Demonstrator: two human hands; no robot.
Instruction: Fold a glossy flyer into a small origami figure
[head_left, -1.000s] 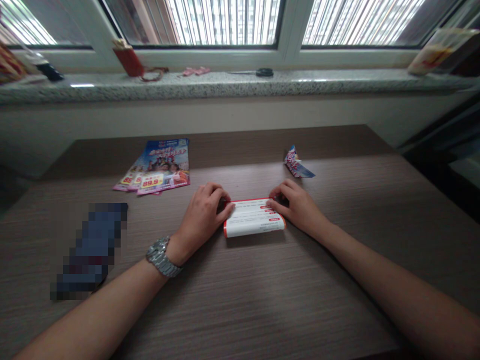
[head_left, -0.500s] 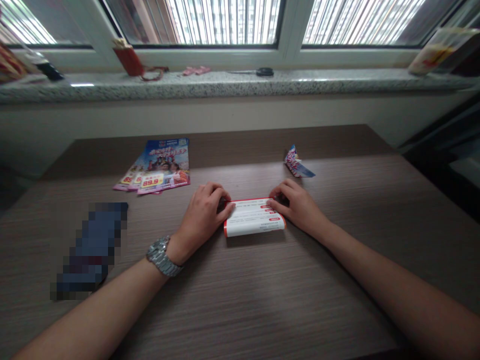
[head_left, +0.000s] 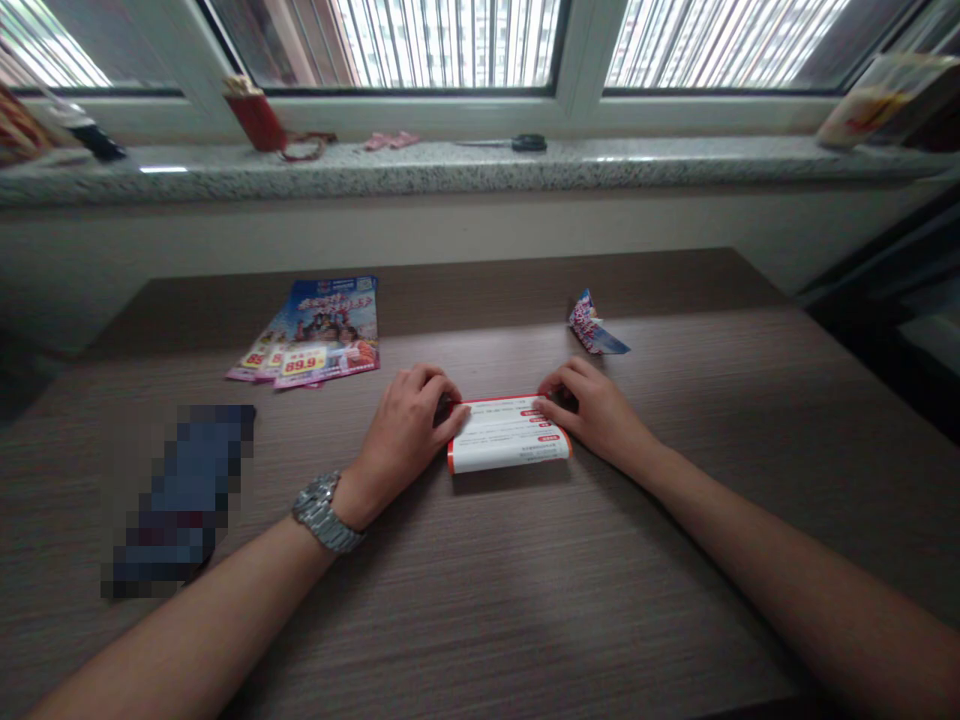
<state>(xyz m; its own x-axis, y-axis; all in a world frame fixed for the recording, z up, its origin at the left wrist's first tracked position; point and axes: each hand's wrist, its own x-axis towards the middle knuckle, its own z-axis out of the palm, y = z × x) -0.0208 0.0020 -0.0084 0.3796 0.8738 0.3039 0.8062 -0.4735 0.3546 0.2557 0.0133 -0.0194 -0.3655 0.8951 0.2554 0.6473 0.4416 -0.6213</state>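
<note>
A white printed flyer with a red border lies between my hands at the middle of the table, its near edge curling up a little. My left hand pinches its far left corner, thumb on top. At the far right corner my right hand grips it the same way. The fingertips under the paper are hidden. Just beyond my right hand sits a folded paper piece, printed in blue and purple.
Several colourful flyers are fanned out at the back left of the table. A blurred-out dark blue object lies by my left forearm. Scissors and a red container rest on the stone windowsill.
</note>
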